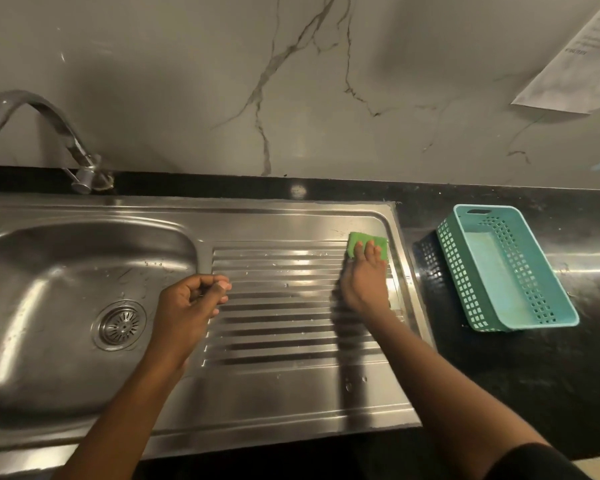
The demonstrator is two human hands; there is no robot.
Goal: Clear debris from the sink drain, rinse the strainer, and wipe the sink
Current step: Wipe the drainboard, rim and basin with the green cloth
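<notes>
The steel sink [66,244] has its basin on the left and a ribbed drainboard [278,327] on the right. A round strainer [120,325] sits in the drain at the basin's bottom. My right hand [362,282] presses a green scrub pad [355,242] with straight fingers against the drainboard's far right corner. My left hand [187,306] hovers over the edge between basin and drainboard, fingers curled in a loose fist with nothing in it. Water drops dot the ribs.
A curved tap [49,126] stands at the back left, its spout leaving the view. A teal perforated basket [510,268] lies tilted on the black counter [499,375] right of the sink. A paper sheet [582,64] hangs on the marble wall.
</notes>
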